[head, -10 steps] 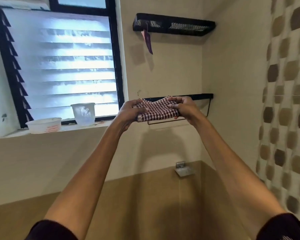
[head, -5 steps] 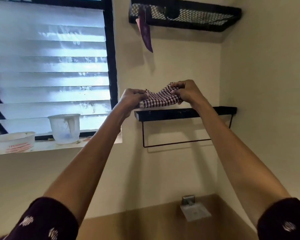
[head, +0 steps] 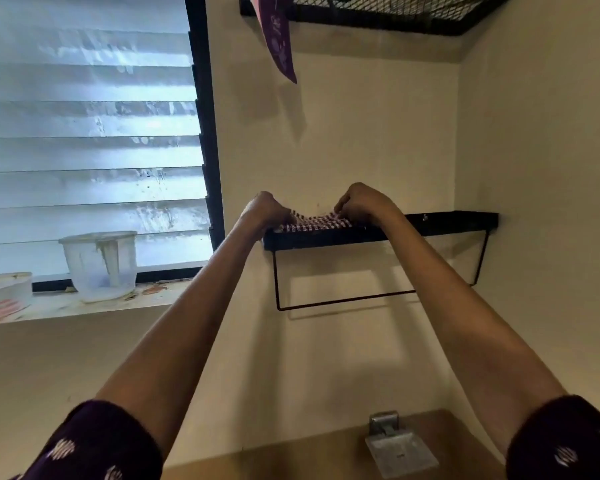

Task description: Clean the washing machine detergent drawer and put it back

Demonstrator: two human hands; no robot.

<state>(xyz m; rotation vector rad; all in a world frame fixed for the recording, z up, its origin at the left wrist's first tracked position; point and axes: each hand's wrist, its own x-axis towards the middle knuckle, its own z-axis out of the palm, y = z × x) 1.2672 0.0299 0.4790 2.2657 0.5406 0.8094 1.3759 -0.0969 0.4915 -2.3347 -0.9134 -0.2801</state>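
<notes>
A red-and-white checked cloth [head: 314, 223] lies on top of the black wall shelf [head: 447, 221], seen from below. My left hand [head: 264, 211] grips the cloth's left end with curled fingers. My right hand [head: 361, 202] grips its right end the same way. Both arms reach up and forward. Only a thin strip of the cloth shows above the shelf's front edge. The detergent drawer and the washing machine are not in view.
A rail [head: 343, 301] hangs under the shelf. A black mesh shelf [head: 378, 19] with a purple tag [head: 281, 46] sits higher up. The window sill at left holds a clear plastic tub [head: 99, 265] and a white bowl [head: 4, 292]. A metal soap holder [head: 395, 448] is fixed low on the wall.
Both hands lifted the checked cloth above the shelf's edge and lowered it onto the shelf top. The view tilted further upward.
</notes>
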